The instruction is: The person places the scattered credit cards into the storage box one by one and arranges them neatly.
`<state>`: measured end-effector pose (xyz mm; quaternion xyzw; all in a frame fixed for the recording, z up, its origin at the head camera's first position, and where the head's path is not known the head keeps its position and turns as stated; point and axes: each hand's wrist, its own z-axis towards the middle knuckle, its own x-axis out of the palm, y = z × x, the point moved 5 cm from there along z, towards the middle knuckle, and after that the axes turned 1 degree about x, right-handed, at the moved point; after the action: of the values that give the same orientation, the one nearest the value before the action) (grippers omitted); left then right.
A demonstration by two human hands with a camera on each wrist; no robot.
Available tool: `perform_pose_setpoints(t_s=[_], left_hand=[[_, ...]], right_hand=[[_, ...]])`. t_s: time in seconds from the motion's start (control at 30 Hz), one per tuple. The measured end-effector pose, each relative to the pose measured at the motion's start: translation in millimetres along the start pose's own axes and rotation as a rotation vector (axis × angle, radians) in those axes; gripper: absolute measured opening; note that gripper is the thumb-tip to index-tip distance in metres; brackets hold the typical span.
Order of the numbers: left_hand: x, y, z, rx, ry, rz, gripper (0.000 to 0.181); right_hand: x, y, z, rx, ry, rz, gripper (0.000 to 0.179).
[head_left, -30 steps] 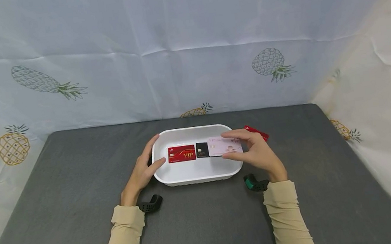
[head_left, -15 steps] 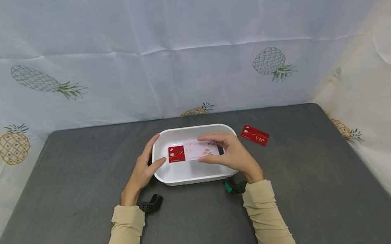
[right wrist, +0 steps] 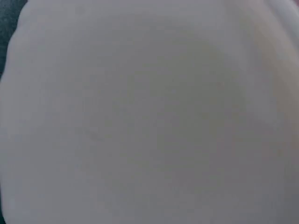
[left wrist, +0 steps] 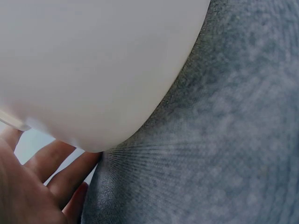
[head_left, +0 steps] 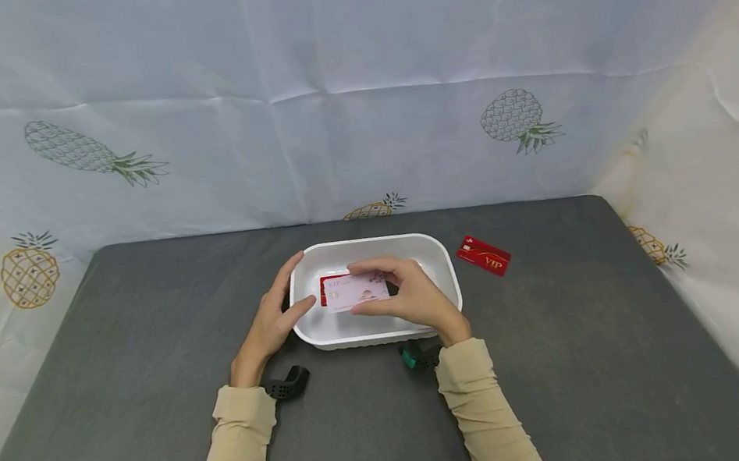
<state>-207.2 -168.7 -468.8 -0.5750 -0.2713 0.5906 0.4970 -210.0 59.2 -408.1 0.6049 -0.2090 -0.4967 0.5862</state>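
Observation:
In the head view my right hand (head_left: 410, 297) pinches a pale pink VIP card (head_left: 350, 294) by its long edges, thumb on the near one. The card is over the left half of a white tray (head_left: 383, 325). A red card (head_left: 323, 294) in the tray shows only as a strip at the far and left edges of the pink one. Part of a black card (head_left: 392, 288) shows between the right thumb and fingers. My left hand (head_left: 275, 316) grips the tray's left end; in the left wrist view its fingers (left wrist: 70, 184) lie along the outer wall.
Another red VIP card (head_left: 484, 255) lies slanted on the grey table (head_left: 602, 324), right of the tray. A pineapple-print cloth (head_left: 356, 138) hangs behind the table. White tray wall (right wrist: 140, 116) fills nearly all of the right wrist view.
My right hand has carried the pink card leftward, from over the black card to over the red one. The red card on the table is now fully uncovered. My left hand stays put.

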Motion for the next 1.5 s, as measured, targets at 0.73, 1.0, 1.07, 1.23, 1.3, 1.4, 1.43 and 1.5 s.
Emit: perform_pose_setpoints(t_s=[0.73, 1.0, 1.07, 1.23, 1.3, 1.4, 1.43, 1.5], left_hand=[[1.0, -0.5, 0.0, 0.012, -0.005, 0.011, 0.072], [0.4, 0.6, -0.3, 0.025, -0.012, 0.007, 0.072], [0.3, 0.7, -0.2, 0.028, -0.014, 0.006, 0.072], [0.2, 1.5, 0.0, 0.03, -0.013, 0.005, 0.072], [0.1, 1.4, 0.2, 0.03, -0.013, 0.003, 0.072], [-0.2, 0.8, 0.6, 0.032, -0.012, 0.002, 0.072], [-0.3, 0.3, 0.6, 0.034, -0.012, 0.004, 0.072], [-0.5, -0.4, 0.5, 0.031, -0.011, 0.008, 0.072]], right_hand=[[32.2, -17.7, 16.1, 0.056, 0.161, -0.223, 0.048], [38.9, -19.9, 15.3, 0.145, 0.215, -0.272, 0.043], [39.8, -19.8, 15.4, 0.15, 0.219, -0.276, 0.044], [40.0, -18.6, 15.6, 0.142, 0.219, -0.293, 0.045], [40.1, -17.9, 15.7, 0.136, 0.223, -0.298, 0.045], [40.7, -17.2, 16.2, 0.132, 0.235, -0.305, 0.045], [41.0, -17.3, 16.4, 0.13, 0.239, -0.31, 0.045], [41.5, -17.4, 16.8, 0.127, 0.246, -0.32, 0.045]])
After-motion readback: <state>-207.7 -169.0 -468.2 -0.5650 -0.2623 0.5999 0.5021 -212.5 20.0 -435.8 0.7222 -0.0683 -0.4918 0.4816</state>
